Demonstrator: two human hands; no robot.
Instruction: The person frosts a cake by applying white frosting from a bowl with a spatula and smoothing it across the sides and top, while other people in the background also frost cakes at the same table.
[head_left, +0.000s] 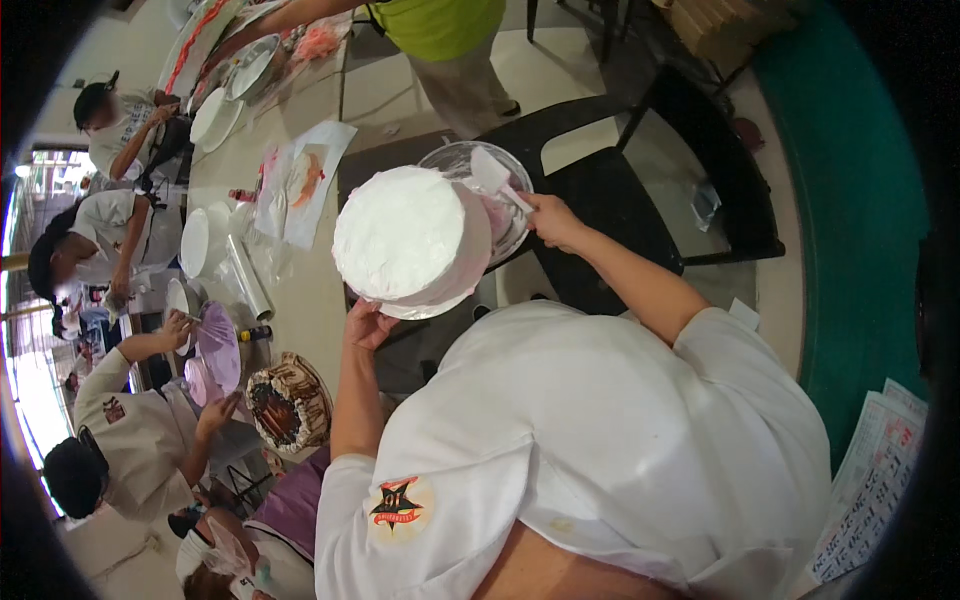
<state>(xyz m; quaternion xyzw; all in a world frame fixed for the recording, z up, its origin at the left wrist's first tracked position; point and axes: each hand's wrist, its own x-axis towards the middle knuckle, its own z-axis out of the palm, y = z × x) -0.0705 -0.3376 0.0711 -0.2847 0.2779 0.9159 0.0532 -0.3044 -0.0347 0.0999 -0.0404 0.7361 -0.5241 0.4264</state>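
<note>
My left hand (367, 326) is under the near edge of a round cake (401, 232) covered in white icing, holding it up by its base in front of me. Some pinkish icing shows along the cake's lower rim. My right hand (553, 221) grips the handle of a flat white scraper or spatula (491, 171). The scraper's blade lies over a clear bowl (523, 166) smeared with white and pink icing. That bowl is partly hidden behind the cake and is by the seat of a black chair (607, 202).
A long table (311, 277) at the left bears a brown-and-cream cake (289, 401), a film roll (249, 277), an icing-smeared paper sheet (322, 161) and white bowls (217, 120). Several people work around it. A person in a green top (439, 26) stands beyond the chair.
</note>
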